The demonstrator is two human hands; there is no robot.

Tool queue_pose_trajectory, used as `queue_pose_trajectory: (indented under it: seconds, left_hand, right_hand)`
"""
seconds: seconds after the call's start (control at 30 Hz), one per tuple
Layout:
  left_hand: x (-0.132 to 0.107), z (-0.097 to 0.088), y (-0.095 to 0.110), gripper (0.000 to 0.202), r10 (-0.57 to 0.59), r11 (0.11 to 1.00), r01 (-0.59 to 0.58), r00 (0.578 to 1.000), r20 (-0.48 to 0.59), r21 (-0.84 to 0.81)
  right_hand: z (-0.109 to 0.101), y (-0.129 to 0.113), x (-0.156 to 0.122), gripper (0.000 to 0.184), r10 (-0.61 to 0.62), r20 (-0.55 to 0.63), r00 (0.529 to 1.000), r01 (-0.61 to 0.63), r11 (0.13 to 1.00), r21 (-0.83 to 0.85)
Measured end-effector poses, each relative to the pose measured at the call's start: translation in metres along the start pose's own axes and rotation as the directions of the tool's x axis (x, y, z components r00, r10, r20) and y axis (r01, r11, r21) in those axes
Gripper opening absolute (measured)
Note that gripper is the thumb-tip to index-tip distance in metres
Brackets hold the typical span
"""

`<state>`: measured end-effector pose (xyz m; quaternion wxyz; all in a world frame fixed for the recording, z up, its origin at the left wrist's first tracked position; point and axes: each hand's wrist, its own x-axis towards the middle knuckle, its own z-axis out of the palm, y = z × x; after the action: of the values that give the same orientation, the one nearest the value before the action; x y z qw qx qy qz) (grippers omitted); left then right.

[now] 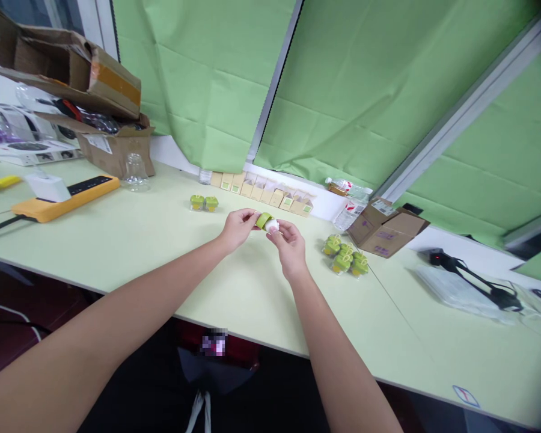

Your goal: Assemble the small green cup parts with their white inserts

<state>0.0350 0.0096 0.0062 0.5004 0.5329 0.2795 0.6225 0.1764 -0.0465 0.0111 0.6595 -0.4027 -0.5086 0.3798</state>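
Observation:
Above the middle of the table, my left hand (240,230) pinches a small green lid-like piece (264,221) between thumb and fingers. Against it sits a white rounded piece (272,226), gripped by the thumb and fingers of my right hand (291,248). The two pieces touch; whether they are joined I cannot tell. Beyond my left hand stand two small clear containers with green tops (204,203). Several more green-topped containers (344,257), with something yellow inside, are grouped to the right of my right hand.
Small cardboard boxes (265,191) line the back edge of the pale table (243,294). Plastic bottles (348,210) and a carton (385,228) are at the back right. On the left are an orange power strip (67,201), a glass jar (136,174) and stacked cardboard boxes (117,150).

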Motion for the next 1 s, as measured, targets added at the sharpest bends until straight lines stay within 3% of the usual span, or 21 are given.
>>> queue_pose_trajectory:
  seconds: [0.43,0.7,0.83,1.0]
  left_hand:
    - [-0.003,0.000,-0.005,0.026,-0.044,0.999,0.044,0.999,-0.007,-0.017]
    - [-0.006,0.005,-0.001,0.024,-0.104,0.992,0.103,0.994,-0.024,-0.069]
    - [-0.007,0.007,0.004,0.024,-0.163,0.983,0.159,0.986,-0.034,-0.095]
    - [-0.008,0.006,0.005,0.022,-0.236,0.966,0.235,0.972,0.003,-0.112]
  right_hand:
    - [-0.001,0.009,0.000,0.050,-0.071,0.012,0.997,0.072,0.981,-0.181]
    - [0.000,0.007,-0.004,0.035,-0.198,0.019,0.980,0.191,0.909,-0.371]
    - [-0.001,0.004,-0.004,0.040,-0.298,0.108,0.948,0.313,0.830,-0.461]
    - [-0.003,0.000,-0.005,0.033,-0.476,0.172,0.862,0.474,0.642,-0.602]
